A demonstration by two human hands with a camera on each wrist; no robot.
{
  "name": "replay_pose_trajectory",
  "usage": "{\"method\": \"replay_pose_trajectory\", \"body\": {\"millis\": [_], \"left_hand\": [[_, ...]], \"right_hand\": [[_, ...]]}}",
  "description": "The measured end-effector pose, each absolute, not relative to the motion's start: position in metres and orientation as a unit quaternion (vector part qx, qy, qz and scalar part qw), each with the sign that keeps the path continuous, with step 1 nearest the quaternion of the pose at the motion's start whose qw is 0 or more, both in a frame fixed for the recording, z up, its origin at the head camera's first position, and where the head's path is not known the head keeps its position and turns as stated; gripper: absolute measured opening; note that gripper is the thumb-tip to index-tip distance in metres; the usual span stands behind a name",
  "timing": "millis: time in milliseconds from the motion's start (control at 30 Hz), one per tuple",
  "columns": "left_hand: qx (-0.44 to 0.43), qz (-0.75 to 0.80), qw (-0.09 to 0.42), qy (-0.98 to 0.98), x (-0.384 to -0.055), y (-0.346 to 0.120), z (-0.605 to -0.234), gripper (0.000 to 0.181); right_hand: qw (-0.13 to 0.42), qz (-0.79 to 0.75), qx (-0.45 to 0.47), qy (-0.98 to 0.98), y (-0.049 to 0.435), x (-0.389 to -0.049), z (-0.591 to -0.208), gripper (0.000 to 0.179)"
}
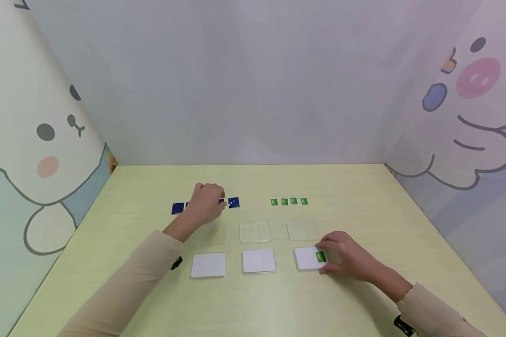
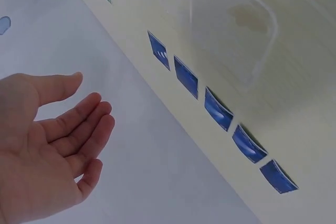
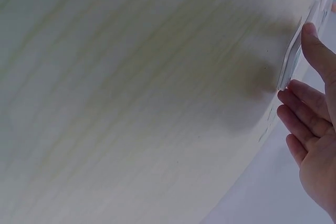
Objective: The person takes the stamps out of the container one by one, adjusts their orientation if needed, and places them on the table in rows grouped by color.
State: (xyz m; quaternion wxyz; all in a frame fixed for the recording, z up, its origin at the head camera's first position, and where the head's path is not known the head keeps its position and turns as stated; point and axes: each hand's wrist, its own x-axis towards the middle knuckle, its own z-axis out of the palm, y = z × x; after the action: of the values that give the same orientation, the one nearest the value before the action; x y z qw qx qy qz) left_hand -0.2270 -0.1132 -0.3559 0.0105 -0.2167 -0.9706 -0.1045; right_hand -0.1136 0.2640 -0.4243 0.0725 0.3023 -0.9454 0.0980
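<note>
My left hand (image 1: 207, 203) hovers over the row of small blue squares (image 1: 234, 202), hiding some of them. In the left wrist view its fingers are loosely bent with nothing between them, beside several blue squares (image 2: 186, 77). At the front right, my right hand (image 1: 349, 256) holds the right end of a flat clear case with a white insert (image 1: 305, 259), thumb on the near edge and fingers on the far edge. A green square (image 1: 321, 256) lies on the insert's right end. The right wrist view shows the case's edge (image 3: 292, 56) between thumb and fingers.
Two more cases with white inserts (image 1: 208, 265) (image 1: 259, 260) lie in the front row. Behind them are clear lids (image 1: 255, 232) (image 1: 302, 231), one more partly under my left forearm. Several green squares (image 1: 293, 201) line up at the back right, before a pale curtain (image 1: 249, 93).
</note>
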Motion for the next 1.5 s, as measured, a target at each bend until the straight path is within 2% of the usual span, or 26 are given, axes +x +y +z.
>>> {"method": "replay_pose_trajectory", "body": {"millis": [1267, 1500], "left_hand": [[-0.311, -0.097, -0.033, -0.945, -0.183, -0.008, -0.373, 0.025], [-0.325, -0.080, -0.039, -0.942, -0.177, 0.006, -0.373, 0.024]], "right_hand": [[0.063, 0.097, 0.291, -0.950, 0.268, -0.113, -0.425, 0.052], [0.081, 0.095, 0.302, -0.945, 0.269, -0.114, -0.426, 0.053]]}}
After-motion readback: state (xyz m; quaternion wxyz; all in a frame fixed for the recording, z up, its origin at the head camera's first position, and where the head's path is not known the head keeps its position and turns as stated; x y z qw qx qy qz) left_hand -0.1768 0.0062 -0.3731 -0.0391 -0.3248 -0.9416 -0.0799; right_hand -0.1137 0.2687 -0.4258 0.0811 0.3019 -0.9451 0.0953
